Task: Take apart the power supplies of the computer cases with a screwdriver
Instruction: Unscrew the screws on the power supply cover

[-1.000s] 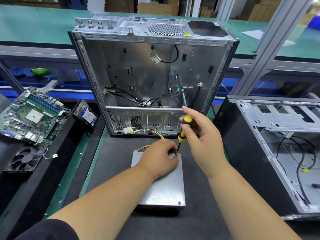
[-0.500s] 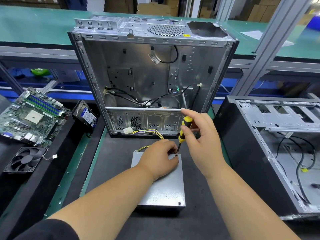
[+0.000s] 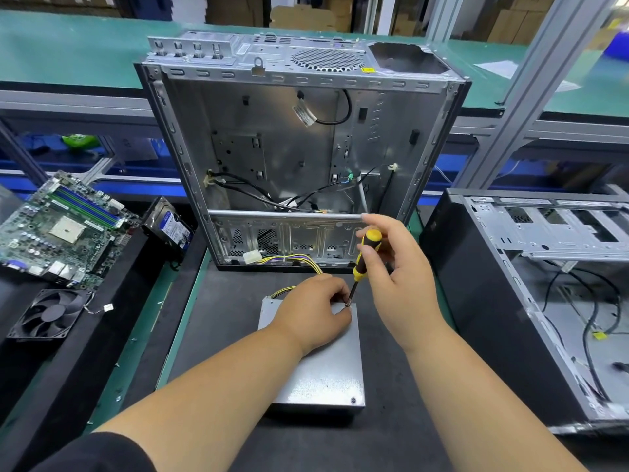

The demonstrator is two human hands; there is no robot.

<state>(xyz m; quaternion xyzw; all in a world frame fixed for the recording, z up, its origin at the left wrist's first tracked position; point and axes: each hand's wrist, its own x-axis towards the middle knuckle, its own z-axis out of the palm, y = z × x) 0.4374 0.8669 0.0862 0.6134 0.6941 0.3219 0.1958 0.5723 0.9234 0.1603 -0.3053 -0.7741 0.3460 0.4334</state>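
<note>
Pinching the yellow-and-black screwdriver (image 3: 366, 256) in the right hand (image 3: 396, 281), thumb and fingers closing round the handle, upper fingers stretching out past its yellow cap. Leaning the tool slightly, tip sitting at the far right corner of the power supply (image 3: 326, 369). Curling the left hand (image 3: 315, 310) over the far end of that grey metal box, fingertips gathering right beside the screwdriver tip; whether pinching a screw there or only steadying the shaft, impossible to tell. Lying flat on the dark mat (image 3: 221, 318), the power supply, just in front of the open computer case (image 3: 299, 148), with yellow wires (image 3: 292, 258) running from its far end to a white connector at the case's lower bay. Standing upright, that case, side panel off, black cables hanging loose inside. Lying on its side at the right, a second case (image 3: 544, 284), also open. Resting on the left, well apart from the hands: a green motherboard (image 3: 58, 229), a hard drive (image 3: 170, 226) leaning beside it, and a black fan (image 3: 47, 313) nearer the viewer.
</note>
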